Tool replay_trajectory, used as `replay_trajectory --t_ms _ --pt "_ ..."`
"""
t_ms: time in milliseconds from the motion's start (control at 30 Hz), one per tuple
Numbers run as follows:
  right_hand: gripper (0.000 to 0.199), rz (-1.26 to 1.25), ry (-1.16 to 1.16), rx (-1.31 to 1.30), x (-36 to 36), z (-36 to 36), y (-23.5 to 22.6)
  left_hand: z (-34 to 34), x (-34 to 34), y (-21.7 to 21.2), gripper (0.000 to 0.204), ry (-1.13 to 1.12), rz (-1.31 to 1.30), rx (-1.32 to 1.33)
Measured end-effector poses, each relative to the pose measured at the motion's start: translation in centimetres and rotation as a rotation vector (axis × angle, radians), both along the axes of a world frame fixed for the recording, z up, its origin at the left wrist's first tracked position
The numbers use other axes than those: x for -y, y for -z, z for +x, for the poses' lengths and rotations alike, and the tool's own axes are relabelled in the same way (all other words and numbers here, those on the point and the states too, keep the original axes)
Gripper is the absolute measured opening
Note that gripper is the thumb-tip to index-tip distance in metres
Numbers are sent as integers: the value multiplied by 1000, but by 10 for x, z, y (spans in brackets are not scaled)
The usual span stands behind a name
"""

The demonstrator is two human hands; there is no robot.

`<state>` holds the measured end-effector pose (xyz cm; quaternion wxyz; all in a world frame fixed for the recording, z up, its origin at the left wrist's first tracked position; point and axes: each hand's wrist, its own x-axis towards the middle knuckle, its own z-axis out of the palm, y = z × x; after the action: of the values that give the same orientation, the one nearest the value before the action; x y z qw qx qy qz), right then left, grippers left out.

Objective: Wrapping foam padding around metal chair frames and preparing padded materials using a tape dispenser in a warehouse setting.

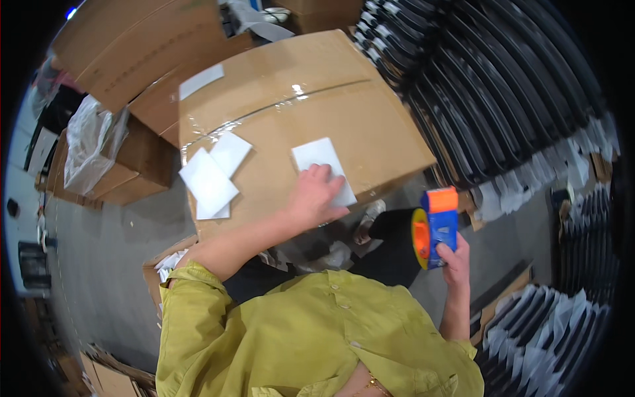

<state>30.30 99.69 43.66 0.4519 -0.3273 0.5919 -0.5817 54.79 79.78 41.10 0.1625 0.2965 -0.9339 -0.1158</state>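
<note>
We press our left hand (316, 196) flat on a white paper label (324, 169). The fingers are spread out and lie on the lower part of the label. The label sits on top of a big brown cardboard box (370, 126), near the edge closest to us. A strip of clear shiny tape (278, 106) runs across the middle of the box.

Our right hand (455, 259) is closed around a blue and orange tape dispenser (433, 228). We hold it up beside the box, off to the right, not touching the box. The orange roll faces left.

Two more white sheets (213, 177) lie on the left part of the box top, one partly over the other. Another small white label (200, 81) is stuck on the far left corner.

More brown boxes (126, 46) stand behind, and one holds a clear plastic bag (92, 142). Rows of dark flat things (503, 86) fill the right side. We wear a yellow-green shirt (317, 331).
</note>
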Motion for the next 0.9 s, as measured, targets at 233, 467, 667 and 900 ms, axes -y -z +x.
replay_trajectory --t_ms 233,467,667,900 --pt "52 5 -332 168 -10 19 4 -10 -18 -14 50 -130 244 -267" --pt "45 39 -456 47 -5 31 4 -16 -41 -51 25 -61 1483 -470" --pt "41 81 -513 -15 2 41 4 -7 -45 -34 16 -54 1279 -577" --pt "40 189 -539 -55 -9 42 1 21 -2 -36 16 -228 891 -594"
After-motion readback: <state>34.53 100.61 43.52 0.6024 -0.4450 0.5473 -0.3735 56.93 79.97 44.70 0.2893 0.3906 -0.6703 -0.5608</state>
